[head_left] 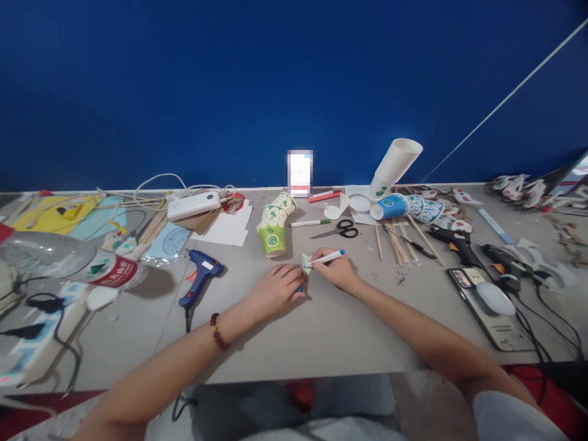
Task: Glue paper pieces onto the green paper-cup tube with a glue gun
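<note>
My right hand [339, 269] is closed around a white marker [327, 258] with a blue end. The marker's tip meets a small green-and-white paper piece [306, 263] on the table. Beside it my left hand [281, 286] lies with curled fingers, its fingertips at the paper's edge. A small blue marker cap [300, 289] shows between thumb and fingers of that hand. Just behind the hands are joined green patterned paper cups [272, 236], a green-capped marker [310, 223] and black-handled scissors [345, 229].
A blue glue gun [201, 278] and a plastic bottle [82, 260] lie on the left. To the right are blue paper cups [392, 206], a leaning white cup stack [395, 165], wooden sticks [397, 245], black glue guns [500, 264] and a phone [487, 321] under a white mouse [495, 298].
</note>
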`<state>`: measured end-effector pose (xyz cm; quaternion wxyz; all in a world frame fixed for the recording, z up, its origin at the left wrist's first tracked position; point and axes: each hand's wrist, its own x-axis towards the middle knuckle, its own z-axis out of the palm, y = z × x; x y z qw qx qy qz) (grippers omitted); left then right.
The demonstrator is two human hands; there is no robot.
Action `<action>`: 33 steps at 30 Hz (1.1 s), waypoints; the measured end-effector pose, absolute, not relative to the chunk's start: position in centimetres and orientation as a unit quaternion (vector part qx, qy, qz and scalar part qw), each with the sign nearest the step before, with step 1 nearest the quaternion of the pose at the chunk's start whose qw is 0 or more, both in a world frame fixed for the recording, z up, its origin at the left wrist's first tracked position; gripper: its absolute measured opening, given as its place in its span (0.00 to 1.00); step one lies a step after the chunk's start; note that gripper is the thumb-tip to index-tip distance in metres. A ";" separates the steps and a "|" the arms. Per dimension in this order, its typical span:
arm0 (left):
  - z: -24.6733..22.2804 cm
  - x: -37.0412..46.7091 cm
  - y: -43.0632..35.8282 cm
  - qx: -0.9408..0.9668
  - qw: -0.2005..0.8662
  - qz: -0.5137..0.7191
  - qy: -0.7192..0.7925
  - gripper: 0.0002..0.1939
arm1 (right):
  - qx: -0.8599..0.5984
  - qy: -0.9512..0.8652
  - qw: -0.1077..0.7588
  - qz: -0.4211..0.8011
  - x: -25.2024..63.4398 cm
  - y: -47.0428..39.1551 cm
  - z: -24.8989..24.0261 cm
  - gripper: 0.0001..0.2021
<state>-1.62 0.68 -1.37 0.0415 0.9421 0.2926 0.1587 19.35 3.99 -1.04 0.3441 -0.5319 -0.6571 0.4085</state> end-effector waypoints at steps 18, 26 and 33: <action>-1.2 -1.6 0.7 0.944 0.032 0.156 0.290 0.14 | -0.527 -0.657 0.343 0.416 19.4 4.1 -1.6 0.04; -1.3 -1.6 0.7 0.943 0.034 0.152 0.295 0.15 | -0.522 -0.655 0.346 0.423 19.4 4.0 -1.5 0.04; -1.5 -1.6 0.7 0.943 0.039 0.152 0.294 0.16 | -0.524 -0.654 0.353 0.417 19.6 4.1 -1.7 0.03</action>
